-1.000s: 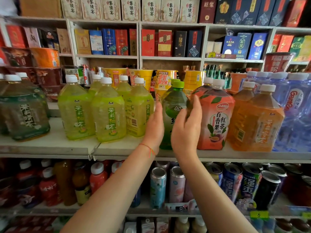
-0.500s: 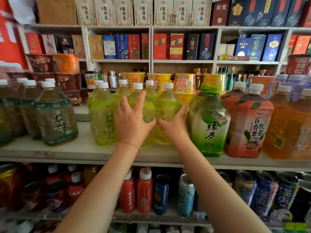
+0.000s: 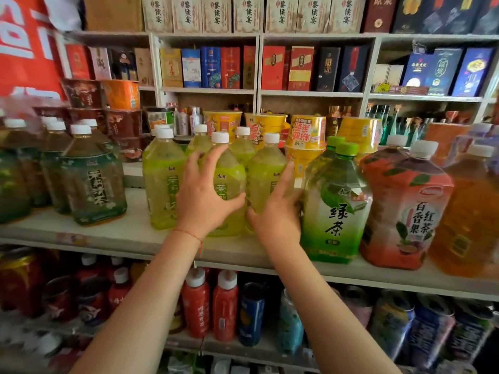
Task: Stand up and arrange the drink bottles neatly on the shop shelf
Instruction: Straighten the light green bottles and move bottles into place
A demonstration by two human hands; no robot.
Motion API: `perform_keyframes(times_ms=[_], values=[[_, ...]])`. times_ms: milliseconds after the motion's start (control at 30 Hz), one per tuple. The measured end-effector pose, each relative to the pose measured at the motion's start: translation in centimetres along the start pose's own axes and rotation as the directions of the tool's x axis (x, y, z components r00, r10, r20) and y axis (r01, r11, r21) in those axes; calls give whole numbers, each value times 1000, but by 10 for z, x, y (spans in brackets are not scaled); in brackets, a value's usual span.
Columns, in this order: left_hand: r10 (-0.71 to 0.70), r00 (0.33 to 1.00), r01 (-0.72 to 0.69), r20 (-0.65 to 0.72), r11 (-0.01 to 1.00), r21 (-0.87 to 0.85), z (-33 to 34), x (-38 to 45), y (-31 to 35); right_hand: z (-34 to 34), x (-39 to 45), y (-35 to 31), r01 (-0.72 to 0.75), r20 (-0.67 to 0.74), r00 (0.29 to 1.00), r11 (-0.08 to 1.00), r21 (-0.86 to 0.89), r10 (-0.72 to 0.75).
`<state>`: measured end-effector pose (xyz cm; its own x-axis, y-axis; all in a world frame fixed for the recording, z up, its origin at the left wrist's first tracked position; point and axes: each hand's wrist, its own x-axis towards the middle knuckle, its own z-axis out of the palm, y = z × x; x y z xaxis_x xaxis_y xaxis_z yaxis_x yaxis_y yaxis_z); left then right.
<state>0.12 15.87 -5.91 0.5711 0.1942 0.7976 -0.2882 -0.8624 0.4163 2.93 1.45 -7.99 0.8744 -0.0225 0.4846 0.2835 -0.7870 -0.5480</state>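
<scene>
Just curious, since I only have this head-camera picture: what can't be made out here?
- Middle yellow-green bottle: label mostly hidden behind left hand.
- Right hand: fingertips hidden between bottles.
- Amber bottle: cut off by right edge.
- Dark tea bottles, far left: blurred.
</scene>
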Motion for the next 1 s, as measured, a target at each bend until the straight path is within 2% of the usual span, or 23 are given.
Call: perform_keyframes(times_ms=[167, 367, 567, 700, 800, 900, 1000], values=[[50, 997, -42, 53, 990, -136, -8, 0, -4, 3, 5, 2, 15, -52, 998, 999, -42, -17], [106, 992, -88, 75, 973, -213, -15, -2, -12, -8, 0, -4, -25, 43, 999, 989, -147, 31], [154, 983, -115, 95, 937, -329, -18, -1, -20, -11, -7, -12, -49, -5, 999, 984, -170, 49], [55, 997, -14, 60, 842, -540, -19, -1, -27, -13, -10, -22, -62, -33, 998, 994, -86, 59], [-2, 992, 69, 122, 836, -545, -16, -6, -26, -14, -15, -24, -103, -39, 994, 994, -25, 102], [-157, 959, 269, 234, 760, -592, -12, -10, -21, -10, -23, -31, 3, -208, 978, 999, 43, 6], [-209, 925, 375, 316, 625, -684, -14, -10, -21, -8, -30, -40, 124, -347, 935, 983, 132, -72]])
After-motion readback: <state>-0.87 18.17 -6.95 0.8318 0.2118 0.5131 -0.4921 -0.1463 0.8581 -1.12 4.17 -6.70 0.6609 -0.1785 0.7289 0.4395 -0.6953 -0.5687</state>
